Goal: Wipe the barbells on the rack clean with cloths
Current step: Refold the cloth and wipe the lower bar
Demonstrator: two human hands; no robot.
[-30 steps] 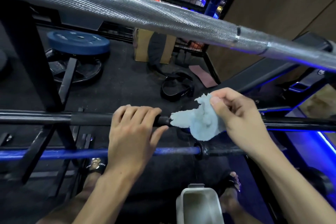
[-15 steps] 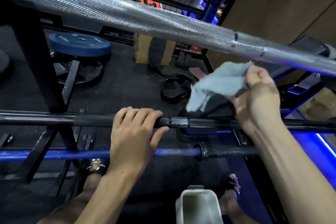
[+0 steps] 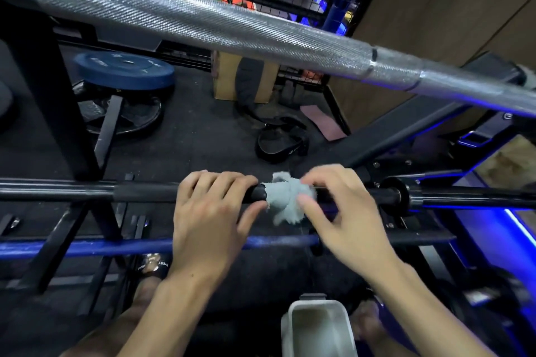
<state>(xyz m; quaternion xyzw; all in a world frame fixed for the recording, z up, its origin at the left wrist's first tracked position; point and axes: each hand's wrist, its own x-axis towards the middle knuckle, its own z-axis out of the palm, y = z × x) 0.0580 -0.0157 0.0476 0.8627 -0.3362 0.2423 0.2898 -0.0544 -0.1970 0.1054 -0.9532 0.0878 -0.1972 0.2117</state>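
On the black barbell [image 3: 87, 193], left hand [image 3: 208, 217] grips; right hand [image 3: 342, 211] pinches cloth [image 3: 285, 197].

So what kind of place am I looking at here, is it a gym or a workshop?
Most likely a gym's weight area. A long knurled silver steel barbell crosses the top of the view, a round blue weight plate sits over black plates on the dark rubber floor, and a black barbell rests on a rack.
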